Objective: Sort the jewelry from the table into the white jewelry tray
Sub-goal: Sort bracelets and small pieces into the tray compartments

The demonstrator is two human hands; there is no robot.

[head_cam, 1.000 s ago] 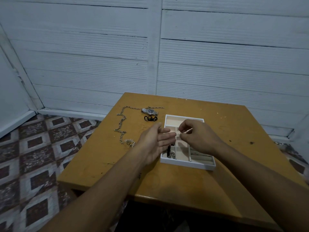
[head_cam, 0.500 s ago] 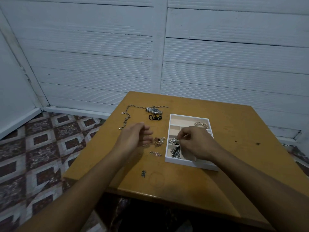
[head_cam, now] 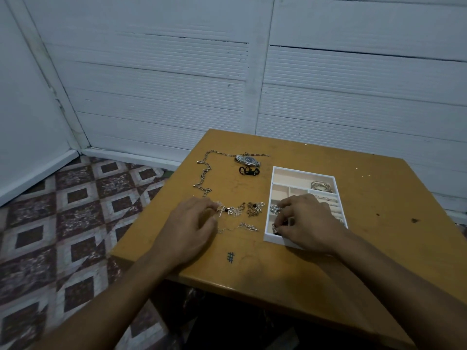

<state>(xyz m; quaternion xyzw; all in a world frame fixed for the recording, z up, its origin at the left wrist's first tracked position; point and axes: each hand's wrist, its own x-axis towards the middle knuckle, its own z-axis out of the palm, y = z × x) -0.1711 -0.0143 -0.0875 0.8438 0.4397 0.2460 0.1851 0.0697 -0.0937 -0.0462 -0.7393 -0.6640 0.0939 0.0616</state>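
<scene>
My right hand [head_cam: 307, 223] is down over the near left corner of the white rectangular jewelry tray [head_cam: 303, 172], fingers curled and pinched together on something small and silvery in the front compartment; what exactly sits between the fingertips I cannot tell, my knuckles cover it. Just above my fingers a cluster of shiny silver beads [head_cam: 274, 208] shows in the next compartment back. Further in, a bundle of thin silver bangles [head_cam: 321, 186] lies in the far right section, and the tray's far long compartment shows only its cream lining. My left hand [head_cam: 188, 224] rests on the orange-brown wooden table [head_cam: 379, 188], well apart from the tray, fingers bent with the tips touching the left end of a small tangled silver chain with heart charms and a dark bead [head_cam: 228, 210]; whether I have it gripped or am only touching it I cannot tell. Just right of that tangle sits a gold-toned knot of chain with a dark red stone [head_cam: 255, 208], close beside the tray's left wall but not in it. Nearer to me lies a fine silver chain [head_cam: 240, 227], running out from under my left fingers. Toward the far edge, a long chunky silver link chain [head_cam: 204, 173] snakes across the table, a silver wristwatch with a dark dial [head_cam: 248, 159] lies on its far stretch, and a small black looped band [head_cam: 249, 171] sits just this side of the watch. A little black hash mark [head_cam: 230, 257] is inked on the tabletop between my wrists.
</scene>
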